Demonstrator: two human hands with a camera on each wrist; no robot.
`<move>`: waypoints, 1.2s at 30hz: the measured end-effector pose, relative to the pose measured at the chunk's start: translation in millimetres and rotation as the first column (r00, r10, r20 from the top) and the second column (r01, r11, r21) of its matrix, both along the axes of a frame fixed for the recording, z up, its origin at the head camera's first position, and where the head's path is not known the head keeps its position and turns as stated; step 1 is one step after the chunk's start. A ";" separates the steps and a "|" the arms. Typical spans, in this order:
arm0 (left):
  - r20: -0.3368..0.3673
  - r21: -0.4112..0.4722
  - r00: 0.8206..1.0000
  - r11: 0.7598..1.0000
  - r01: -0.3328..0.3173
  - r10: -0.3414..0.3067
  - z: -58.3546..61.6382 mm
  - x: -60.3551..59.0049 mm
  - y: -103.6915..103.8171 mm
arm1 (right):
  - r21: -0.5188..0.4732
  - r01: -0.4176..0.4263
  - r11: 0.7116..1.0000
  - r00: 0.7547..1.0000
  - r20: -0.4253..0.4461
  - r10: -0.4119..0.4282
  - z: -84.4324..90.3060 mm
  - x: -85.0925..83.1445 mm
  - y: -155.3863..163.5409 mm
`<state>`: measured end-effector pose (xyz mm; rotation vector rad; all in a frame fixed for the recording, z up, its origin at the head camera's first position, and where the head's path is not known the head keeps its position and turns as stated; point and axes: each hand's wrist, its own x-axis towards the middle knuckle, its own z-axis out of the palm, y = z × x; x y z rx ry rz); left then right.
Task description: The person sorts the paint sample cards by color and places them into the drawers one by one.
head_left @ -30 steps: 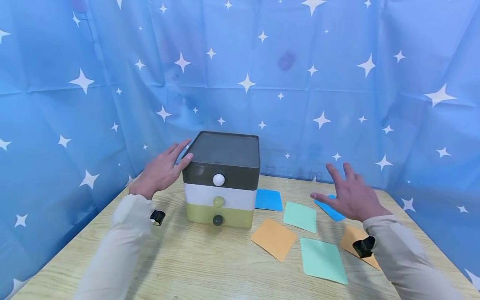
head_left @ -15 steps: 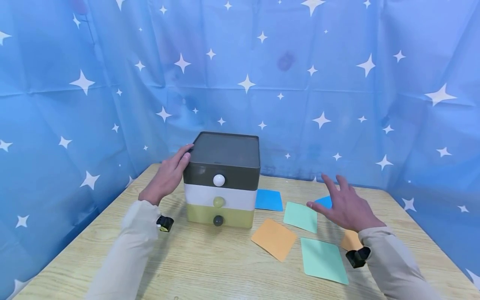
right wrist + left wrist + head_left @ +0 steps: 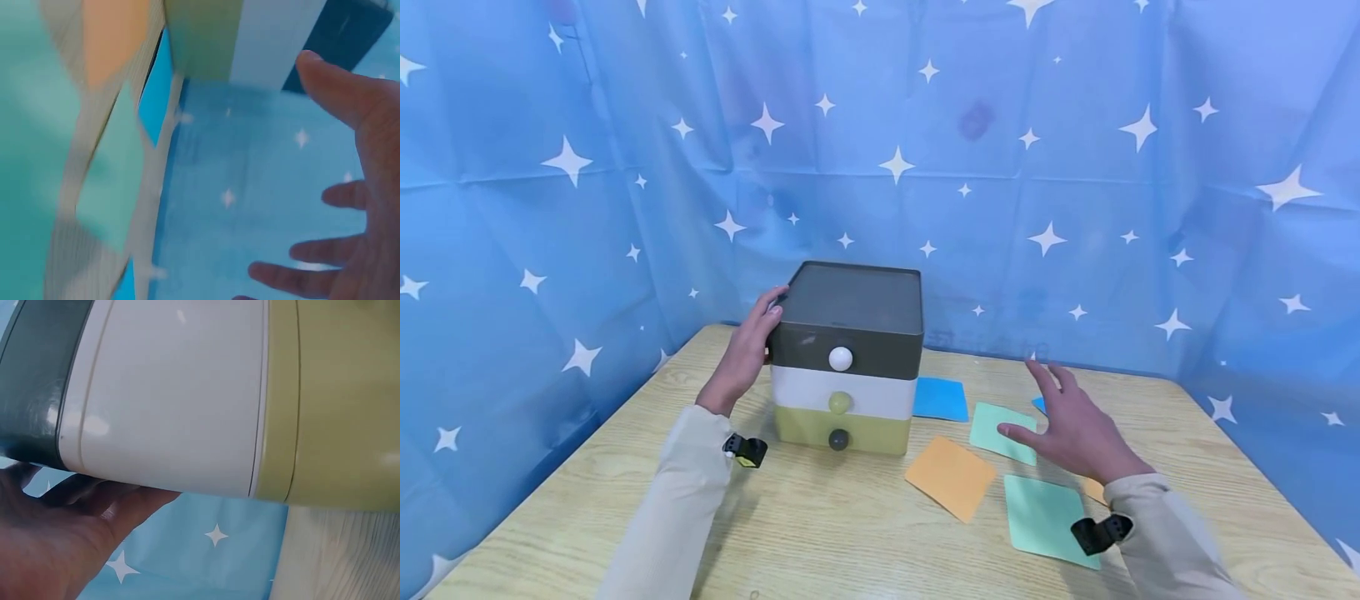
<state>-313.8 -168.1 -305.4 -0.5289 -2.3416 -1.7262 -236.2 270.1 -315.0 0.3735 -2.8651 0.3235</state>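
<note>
I see the little drawer box (image 3: 846, 358) standing on the table (image 3: 820, 533), close to the blue star curtain (image 3: 1075, 167) behind it. It has three drawers stacked up — a dark grey one on top, a white one in the middle, a yellow-green one at the bottom. Each drawer has a round knob on its front, and all three look pushed in.

My left hand (image 3: 747, 354) rests flat against the left side of the box, up by the dark top drawer. Its fingers (image 3: 772, 302) lie straight along the box's edge and curl round nothing. The left wrist view shows the palm (image 3: 56, 550) pressed to that same side.

My right hand (image 3: 1071, 429) is well to the right of the box, held above the coloured paper squares. Its fingers are spread wide and hold nothing.

Right of the box lie the squares — a blue square (image 3: 940, 399) just beside the box, an orange square (image 3: 951, 477) in front of that, a mint square (image 3: 1000, 431) partly under my right hand, and another mint square (image 3: 1047, 518) nearer to me.
</note>
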 end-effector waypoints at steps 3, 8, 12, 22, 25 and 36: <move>0.009 0.020 1.000 1.000 0.013 -0.014 -1.2 -0.7 -0.6 | -0.047 -0.032 0.998 0.999 0.019 0.033 -0.3 4.4 -15.5; 0.026 0.046 0.999 0.998 0.031 -0.032 -2.2 -1.1 -0.4 | -0.152 -0.114 0.982 0.987 0.093 0.129 0.2 9.5 -37.6; 0.026 0.056 0.999 0.998 0.035 -0.037 -2.8 -0.6 1.3 | -0.212 -0.151 0.966 0.966 0.174 0.190 -3.9 9.5 -49.7; 0.032 0.054 0.999 0.998 0.023 -0.025 -3.7 0.1 0.3 | -0.295 -0.247 0.923 0.907 0.266 0.328 -19.1 6.5 -72.8; 0.039 0.057 0.999 0.998 0.016 -0.018 -3.0 0.2 -0.9 | -0.356 -0.283 0.891 0.869 0.298 0.395 -19.7 5.3 -77.4; 0.035 0.054 0.999 0.998 0.017 -0.019 -0.6 2.0 1.3 | -0.757 -0.133 0.640 0.667 0.410 0.623 -17.6 1.0 -102.3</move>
